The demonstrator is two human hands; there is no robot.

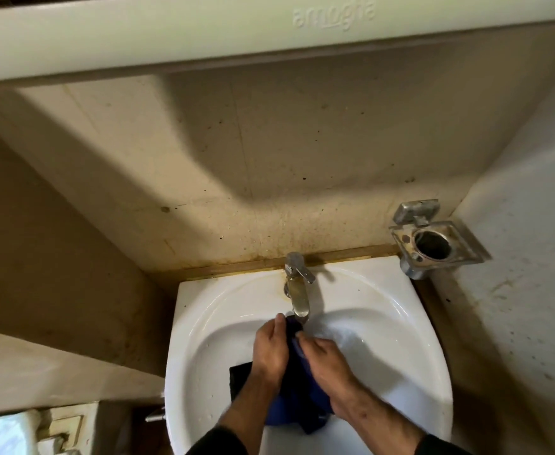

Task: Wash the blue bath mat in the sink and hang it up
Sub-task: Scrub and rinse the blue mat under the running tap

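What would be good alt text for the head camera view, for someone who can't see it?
Two hands, left hand and right hand, grip a bunched blue bath mat under the tap in a white sink. A metal holder is fixed to the stained wall at the right.

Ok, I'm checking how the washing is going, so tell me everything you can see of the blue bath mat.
The blue bath mat is a dark blue, soft cloth, bunched and folded rather than spread. It lies in the white sink, its upper end just under the tap. The left hand and right hand grip it from either side. A darker flap sticks out at left; its lower edge drapes toward the front rim.
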